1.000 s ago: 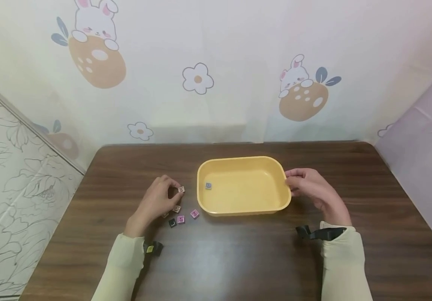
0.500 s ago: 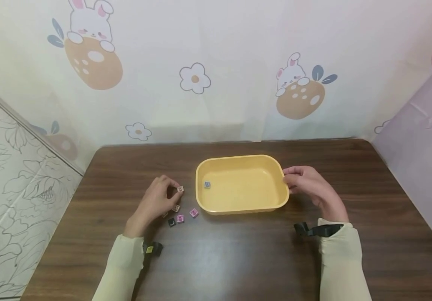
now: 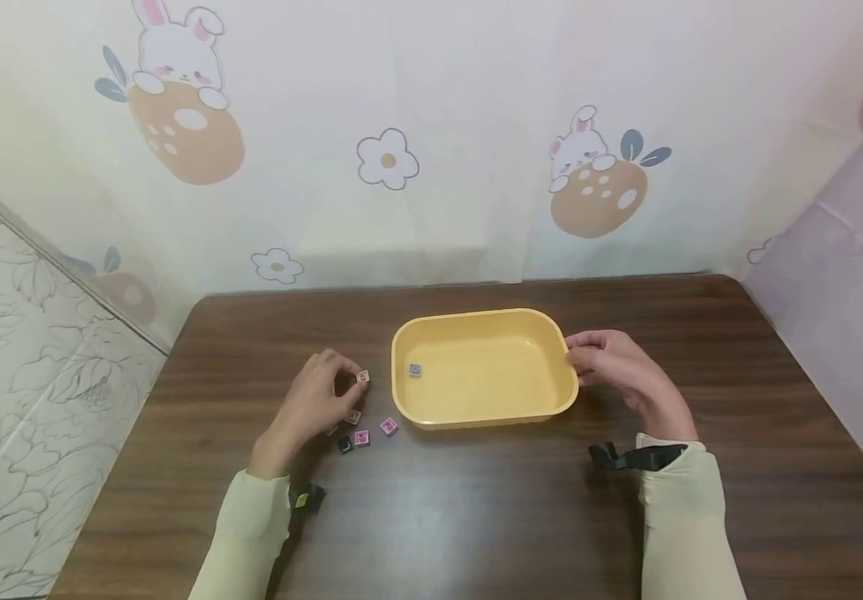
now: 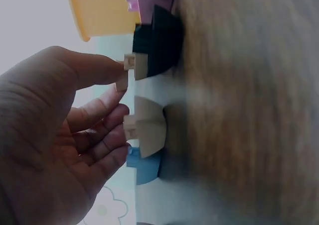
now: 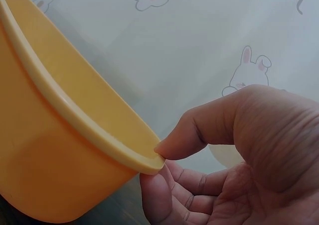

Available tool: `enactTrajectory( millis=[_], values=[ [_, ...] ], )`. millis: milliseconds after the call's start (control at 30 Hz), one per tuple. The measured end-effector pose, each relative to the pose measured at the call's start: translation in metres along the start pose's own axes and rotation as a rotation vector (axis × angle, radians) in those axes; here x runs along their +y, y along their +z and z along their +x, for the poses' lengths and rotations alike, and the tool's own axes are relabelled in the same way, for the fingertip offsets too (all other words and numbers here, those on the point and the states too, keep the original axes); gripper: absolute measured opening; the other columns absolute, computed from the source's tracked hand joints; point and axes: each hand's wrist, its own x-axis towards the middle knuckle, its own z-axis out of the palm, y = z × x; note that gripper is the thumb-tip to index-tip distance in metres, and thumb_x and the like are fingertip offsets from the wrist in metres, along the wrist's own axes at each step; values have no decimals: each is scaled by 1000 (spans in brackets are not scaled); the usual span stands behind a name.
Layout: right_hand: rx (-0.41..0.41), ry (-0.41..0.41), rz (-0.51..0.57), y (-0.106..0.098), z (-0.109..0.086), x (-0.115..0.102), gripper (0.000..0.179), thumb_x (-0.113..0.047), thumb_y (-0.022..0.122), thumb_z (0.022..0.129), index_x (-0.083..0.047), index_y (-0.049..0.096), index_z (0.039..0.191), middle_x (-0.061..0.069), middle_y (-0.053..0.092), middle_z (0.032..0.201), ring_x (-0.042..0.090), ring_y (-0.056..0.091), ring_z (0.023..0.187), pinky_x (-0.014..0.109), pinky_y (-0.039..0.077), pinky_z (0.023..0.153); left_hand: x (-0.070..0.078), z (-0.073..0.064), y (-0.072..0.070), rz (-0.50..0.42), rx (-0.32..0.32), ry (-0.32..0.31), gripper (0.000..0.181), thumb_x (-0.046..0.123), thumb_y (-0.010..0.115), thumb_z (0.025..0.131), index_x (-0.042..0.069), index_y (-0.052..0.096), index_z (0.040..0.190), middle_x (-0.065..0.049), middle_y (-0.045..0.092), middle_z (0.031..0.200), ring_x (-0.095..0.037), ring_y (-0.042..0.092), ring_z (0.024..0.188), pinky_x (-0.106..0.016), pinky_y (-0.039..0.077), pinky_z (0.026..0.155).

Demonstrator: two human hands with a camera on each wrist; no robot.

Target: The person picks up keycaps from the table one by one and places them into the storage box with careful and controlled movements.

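Next to nothing has changed over the last 1 second: the left hand (image 3: 316, 398) still pinches 1 beige studded brick (image 3: 363, 377) between thumb and finger, just left of the yellow tub (image 3: 491, 382) and outside its wall. The right hand (image 3: 620, 364) likewise keeps its pinch on the rim at the tub's right end, thumb above and a finger below. So the count inside stays at 1, a grey brick (image 3: 415, 370) near the left wall. On the counter (image 3: 439, 517), near the left hand, lie another beige brick (image 3: 353, 417), a black brick (image 3: 345, 445) and 2 pink bricks (image 3: 361, 437); the left wrist view also shows a blue brick (image 4: 146, 166).
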Motion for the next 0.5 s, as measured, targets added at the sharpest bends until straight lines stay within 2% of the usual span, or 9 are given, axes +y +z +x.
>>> enactTrajectory(
  millis=[100, 300, 500],
  values=[
    [-4, -10, -7, 0, 0, -1, 49, -24, 58, 104, 9, 56, 141, 24, 68, 127, 14, 71, 90, 33, 65, 86, 2, -2, -2, -6, 7, -8, 25, 30, 78, 94, 11, 75, 110, -8, 67, 122, -28, 57, 116, -51, 52, 104],
    [4, 6, 4, 0, 1, -2, 50, -23, 59, 104, 10, 55, 140, 18, 70, 118, 13, 70, 87, 31, 65, 84, 5, -3, -4, -5, 15, 10, 25, 31, 78, 94, 11, 75, 110, -7, 67, 122, -27, 57, 115, -49, 52, 101],
    [6, 1, 20, -1, 0, 1, 49, -24, 58, 104, 9, 57, 140, 19, 70, 120, 13, 71, 88, 31, 64, 84, 15, -5, -10, -11, 29, 34, 24, 29, 78, 94, 11, 74, 109, -9, 68, 122, -31, 58, 120, -54, 51, 106]
  ],
)
